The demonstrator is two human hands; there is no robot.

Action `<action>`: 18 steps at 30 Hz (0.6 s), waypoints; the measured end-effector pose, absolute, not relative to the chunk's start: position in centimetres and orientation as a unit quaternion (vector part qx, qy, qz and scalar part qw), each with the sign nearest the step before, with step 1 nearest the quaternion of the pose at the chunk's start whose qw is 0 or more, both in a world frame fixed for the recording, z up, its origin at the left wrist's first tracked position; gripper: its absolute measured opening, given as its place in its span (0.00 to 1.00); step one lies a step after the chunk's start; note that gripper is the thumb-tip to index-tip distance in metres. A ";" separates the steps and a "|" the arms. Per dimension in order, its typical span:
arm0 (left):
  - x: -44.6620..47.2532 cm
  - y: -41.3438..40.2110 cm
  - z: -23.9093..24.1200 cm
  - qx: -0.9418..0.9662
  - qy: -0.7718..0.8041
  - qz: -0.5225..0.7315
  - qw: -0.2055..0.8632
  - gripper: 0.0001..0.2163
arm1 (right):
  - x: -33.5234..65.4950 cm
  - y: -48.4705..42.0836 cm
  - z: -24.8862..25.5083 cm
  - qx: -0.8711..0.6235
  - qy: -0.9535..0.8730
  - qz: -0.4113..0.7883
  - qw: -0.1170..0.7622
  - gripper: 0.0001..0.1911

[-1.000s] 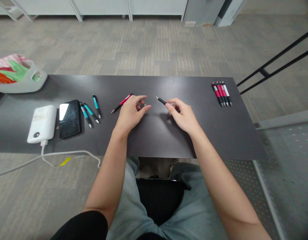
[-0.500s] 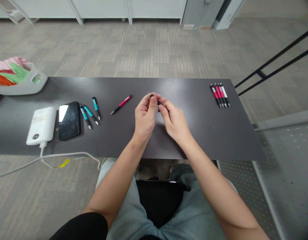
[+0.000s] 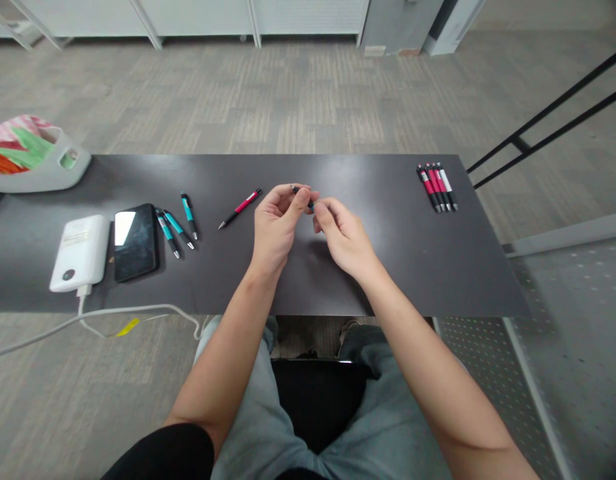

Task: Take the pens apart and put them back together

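Observation:
Above the middle of the dark table, my left hand is closed round a pen with a black grip; a bit of blue shows near my right fingertips. My right hand pinches the other end of the pen, thumb against forefinger. Most of the pen is hidden by fingers. Just left of my left hand a red and black pen lies on the table. Three blue and black pens, among them one blue pen, lie further left.
Beside the blue pens lie a black phone and a white power bank with a white cable. A white basket stands at the far left. Several red pens and a white pen lie together at the right.
My left hand has shifted left, nearer the red pen, with the pen still in its fingers. My right hand has barely moved. A bit of blue now shows between the hands.

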State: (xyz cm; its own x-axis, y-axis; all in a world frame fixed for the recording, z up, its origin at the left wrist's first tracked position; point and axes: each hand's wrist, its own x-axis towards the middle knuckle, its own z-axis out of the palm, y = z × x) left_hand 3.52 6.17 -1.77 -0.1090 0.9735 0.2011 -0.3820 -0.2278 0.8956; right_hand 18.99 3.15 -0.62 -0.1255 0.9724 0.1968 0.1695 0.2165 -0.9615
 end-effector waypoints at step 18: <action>1.6 6.6 -1.4 0.495 0.328 0.616 0.517 0.26 | 18.7 3.6 -0.9 -0.427 -0.558 0.512 0.495 0.37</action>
State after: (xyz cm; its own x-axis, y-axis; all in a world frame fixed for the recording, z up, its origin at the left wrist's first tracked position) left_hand 1.62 6.60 -1.40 0.0260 0.9621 0.2713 -0.3134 -0.2499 0.9162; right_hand 18.74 3.56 -0.91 -0.1467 0.9825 0.1144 -0.0305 0.1111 -0.9933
